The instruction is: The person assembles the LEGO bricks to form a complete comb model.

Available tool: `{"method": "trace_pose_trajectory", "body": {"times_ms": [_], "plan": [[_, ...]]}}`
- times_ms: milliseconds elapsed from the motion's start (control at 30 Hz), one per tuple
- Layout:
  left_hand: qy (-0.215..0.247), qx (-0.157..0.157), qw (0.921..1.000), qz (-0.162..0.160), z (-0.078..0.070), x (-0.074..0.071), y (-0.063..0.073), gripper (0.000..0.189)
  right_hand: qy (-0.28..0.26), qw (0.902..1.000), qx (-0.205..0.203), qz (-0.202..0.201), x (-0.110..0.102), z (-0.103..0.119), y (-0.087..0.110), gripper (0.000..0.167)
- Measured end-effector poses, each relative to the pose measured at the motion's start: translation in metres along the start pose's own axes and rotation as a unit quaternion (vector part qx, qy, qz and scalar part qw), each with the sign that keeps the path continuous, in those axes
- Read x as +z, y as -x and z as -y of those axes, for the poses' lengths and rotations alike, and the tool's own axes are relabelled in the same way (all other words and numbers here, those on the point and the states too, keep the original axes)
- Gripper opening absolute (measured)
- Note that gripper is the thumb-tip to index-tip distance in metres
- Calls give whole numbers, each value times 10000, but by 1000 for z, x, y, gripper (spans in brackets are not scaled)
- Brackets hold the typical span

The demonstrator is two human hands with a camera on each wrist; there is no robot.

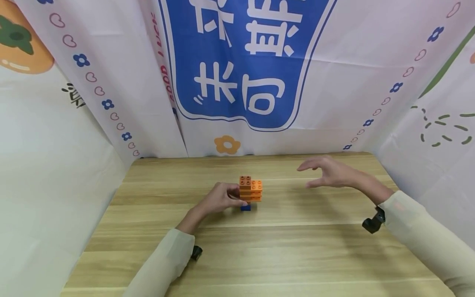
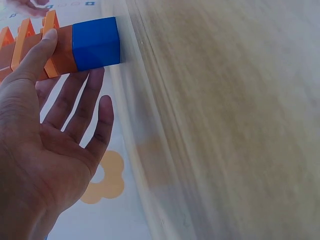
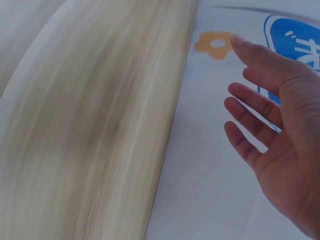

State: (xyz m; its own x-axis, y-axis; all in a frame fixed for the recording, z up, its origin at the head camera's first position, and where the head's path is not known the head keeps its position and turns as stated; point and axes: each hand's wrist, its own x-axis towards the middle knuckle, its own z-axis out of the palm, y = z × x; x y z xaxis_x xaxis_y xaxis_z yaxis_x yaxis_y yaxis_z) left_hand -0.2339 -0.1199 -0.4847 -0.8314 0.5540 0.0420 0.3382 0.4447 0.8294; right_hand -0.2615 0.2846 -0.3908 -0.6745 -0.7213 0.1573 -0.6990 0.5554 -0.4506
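Note:
A stack of toy building blocks stands near the middle of the wooden table, brown along one side with orange blocks jutting out to the right. At its bottom is a blue block. My left hand pinches the stack from the left, thumb on the near side low down; in the left wrist view the other fingers pass behind it. Well to the right, my right hand hovers over the table with thumb and fingers spread apart. Nothing lies between those fingers.
The wooden table reaches back to a white printed cloth with a blue lettered panel. More white cloth hangs along the left and right sides. Dark wrist cameras sit at both sleeves.

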Motion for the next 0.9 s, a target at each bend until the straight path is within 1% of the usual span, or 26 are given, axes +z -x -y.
{"method": "trace_pose_trajectory", "body": {"times_ms": [200,400,600,700,900], "plan": [[-20,-70,10000,14,-1,-1,-1,25,207,9998,38,-6,-5,-16,14,46],[88,-118,9999,65,-1,-1,0,23,209,9988,419,121,-9,-32,29,47],[42,-113,9999,8,-2,0,0,25,341,9979,551,56,-13,-43,43,50],[42,-113,9999,16,-3,-1,0,26,352,9975,606,6,-15,-49,50,52],[73,-51,9999,70,-1,-1,1,24,707,9963,491,-75,-15,-67,63,53]]}}
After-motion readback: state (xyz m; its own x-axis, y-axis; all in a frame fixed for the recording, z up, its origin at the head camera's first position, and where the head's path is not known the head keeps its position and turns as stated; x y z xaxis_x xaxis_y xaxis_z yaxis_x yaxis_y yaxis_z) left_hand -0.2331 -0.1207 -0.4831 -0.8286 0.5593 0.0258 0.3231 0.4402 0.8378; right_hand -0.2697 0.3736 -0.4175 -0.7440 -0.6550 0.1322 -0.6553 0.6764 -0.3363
